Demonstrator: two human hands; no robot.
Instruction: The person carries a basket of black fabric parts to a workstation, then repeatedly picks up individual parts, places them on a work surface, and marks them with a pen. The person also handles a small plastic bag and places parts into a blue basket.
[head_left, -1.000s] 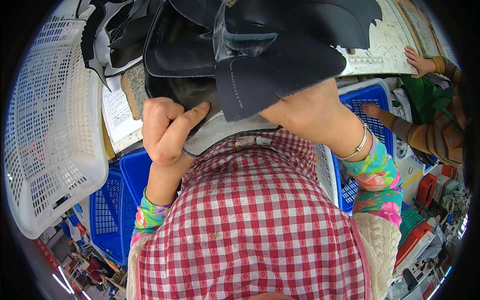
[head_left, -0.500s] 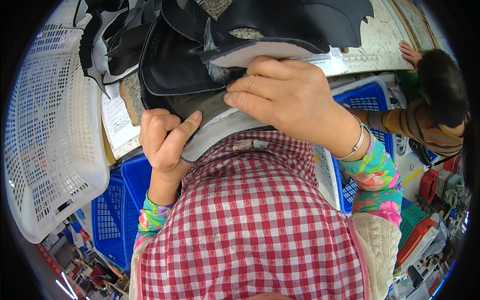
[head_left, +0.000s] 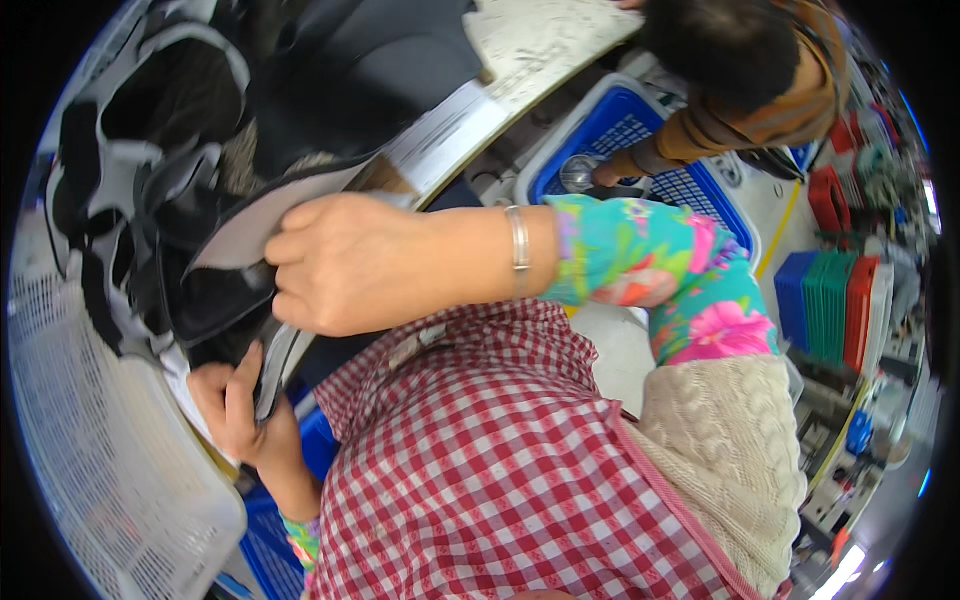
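Observation:
A black leather piece [head_left: 248,226] with a pale underside lies at the near edge of the work surface, held between my two hands. My right hand [head_left: 345,262] is closed on its folded flap, fingers curled over the pale side. Lower down, my left hand [head_left: 240,415] pinches its grey-edged strip, the thumb on top. Part of the piece is hidden behind my right hand. More black leather pieces [head_left: 370,80] are heaped just beyond, some with light linings and cut-out openings.
A white perforated basket [head_left: 130,470] stands at my left. Printed paper [head_left: 450,130] lies on the table [head_left: 545,40]. At the right, a co-worker's striped sleeve [head_left: 720,135] reaches into a blue basket [head_left: 640,105]. Stacked coloured crates [head_left: 830,310] stand farther right.
The view has swung right, so the leather and my hands appear farther left. Both hands keep their hold on the piece. The co-worker's arm now reaches into the blue basket.

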